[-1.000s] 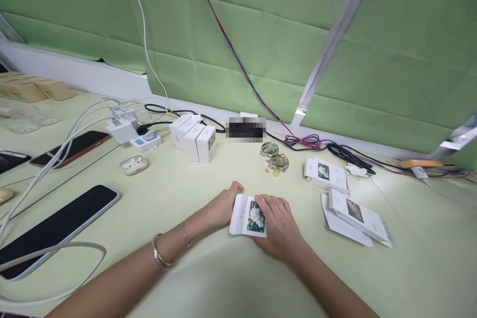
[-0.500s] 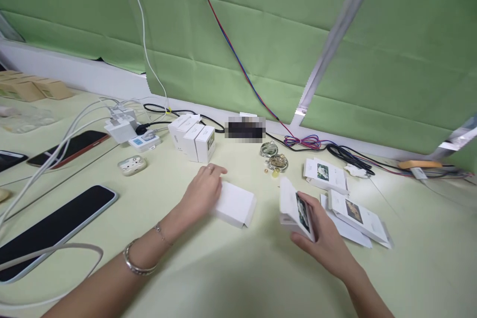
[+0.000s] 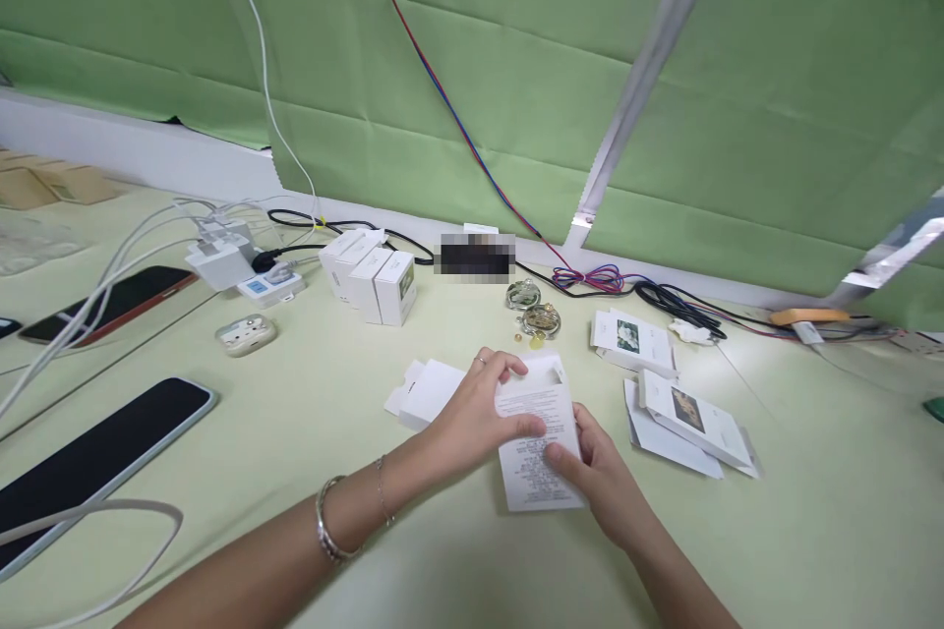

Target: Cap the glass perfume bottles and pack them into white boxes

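Note:
Both hands are on a small white cardboard box [image 3: 535,486], its face with small printed text turned toward me and its upper end looking open. My left hand [image 3: 479,408] grips the upper left, thumb on the printed face and fingers bent over the top edge. On the right side, my right hand [image 3: 609,482] holds the box with its thumb on the front; its other fingers are mostly hidden behind. Partly covered by my left hand, another white box [image 3: 428,395] lies flat with its end flap out.
White boxes [image 3: 396,290] stand upright at the back left. Flattish picture boxes [image 3: 638,344] lie at the right. Coiled bracelets [image 3: 541,319] sit behind my hands. A phone [image 3: 110,462], an earbud case [image 3: 246,334], chargers [image 3: 221,257] and cables occupy the left.
My left hand has left the flat box and moved right onto the box in my right hand. That box has come leftward and turned, now showing its printed text side.

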{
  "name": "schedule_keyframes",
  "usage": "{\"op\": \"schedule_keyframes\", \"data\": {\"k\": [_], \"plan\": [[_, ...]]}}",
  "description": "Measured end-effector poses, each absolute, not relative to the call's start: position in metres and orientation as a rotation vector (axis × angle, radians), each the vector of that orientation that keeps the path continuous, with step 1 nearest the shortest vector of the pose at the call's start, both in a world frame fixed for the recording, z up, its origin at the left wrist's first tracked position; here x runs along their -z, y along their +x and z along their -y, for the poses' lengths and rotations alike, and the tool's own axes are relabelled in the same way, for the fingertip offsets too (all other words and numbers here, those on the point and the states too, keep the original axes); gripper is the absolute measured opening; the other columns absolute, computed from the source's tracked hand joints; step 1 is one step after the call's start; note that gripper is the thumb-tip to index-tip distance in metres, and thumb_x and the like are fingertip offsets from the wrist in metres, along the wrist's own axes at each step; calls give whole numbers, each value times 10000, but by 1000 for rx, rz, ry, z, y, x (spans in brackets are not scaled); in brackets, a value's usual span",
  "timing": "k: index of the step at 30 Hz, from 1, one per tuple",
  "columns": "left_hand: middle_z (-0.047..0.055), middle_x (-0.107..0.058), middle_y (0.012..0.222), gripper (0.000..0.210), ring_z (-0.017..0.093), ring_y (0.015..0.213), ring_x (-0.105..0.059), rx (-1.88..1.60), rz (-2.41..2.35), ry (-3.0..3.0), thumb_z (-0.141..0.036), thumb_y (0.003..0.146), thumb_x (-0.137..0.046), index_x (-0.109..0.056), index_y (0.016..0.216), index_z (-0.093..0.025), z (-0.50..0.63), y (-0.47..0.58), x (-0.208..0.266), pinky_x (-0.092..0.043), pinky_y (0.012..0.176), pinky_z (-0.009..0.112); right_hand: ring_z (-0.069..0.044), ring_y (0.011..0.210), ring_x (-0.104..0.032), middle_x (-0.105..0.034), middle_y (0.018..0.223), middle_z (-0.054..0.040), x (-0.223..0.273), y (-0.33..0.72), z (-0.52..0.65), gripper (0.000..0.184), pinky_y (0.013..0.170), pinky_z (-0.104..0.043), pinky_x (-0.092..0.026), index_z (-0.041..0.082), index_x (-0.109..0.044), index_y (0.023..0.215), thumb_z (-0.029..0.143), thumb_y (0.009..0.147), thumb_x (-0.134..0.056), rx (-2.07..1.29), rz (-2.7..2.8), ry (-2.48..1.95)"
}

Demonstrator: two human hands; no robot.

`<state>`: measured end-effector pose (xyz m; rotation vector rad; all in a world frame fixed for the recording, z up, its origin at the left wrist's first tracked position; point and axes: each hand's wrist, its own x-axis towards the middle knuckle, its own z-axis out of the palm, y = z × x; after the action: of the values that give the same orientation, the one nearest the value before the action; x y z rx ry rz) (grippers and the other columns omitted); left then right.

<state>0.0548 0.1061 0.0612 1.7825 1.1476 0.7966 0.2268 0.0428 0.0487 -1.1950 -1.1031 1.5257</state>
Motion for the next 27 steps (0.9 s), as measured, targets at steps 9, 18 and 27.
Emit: {"op": "schedule_keyframes", "data": {"k": [9,18,27], "plan": [[70,-504,1096,788,152,798,-551,-622,-928,1498,-408,671,-698,-250,1306,-282,-84,48,-51,-446,628,267,-230,1106,-546,-570,1223,-62,-32,213,-41,571,932,-426,-448,256,-384,1284,547,801,-477,-1348,586,-1104],[-6,-564,816,345,139,732,-566,-800,-923,1201,-359,693,-682,-425,862,-203,-72,60,-37,-440,618,237,-219,1099,-547,-537,1260,-81,-29,191,-28,799,975,-393,-427,237,-242,1366,495,712,-621,-1258,535,-1096],[85,-556,1031,269,237,982,-507,-840,-1488,1941,-308,832,-398,-495,1053,-190,-94,-6,-49,-386,868,375,-349,946,-572,-666,935,-134,-30,335,29,478,732,-452,-463,183,-581,1040,470,666,-665,-285,777,-1951]]}}
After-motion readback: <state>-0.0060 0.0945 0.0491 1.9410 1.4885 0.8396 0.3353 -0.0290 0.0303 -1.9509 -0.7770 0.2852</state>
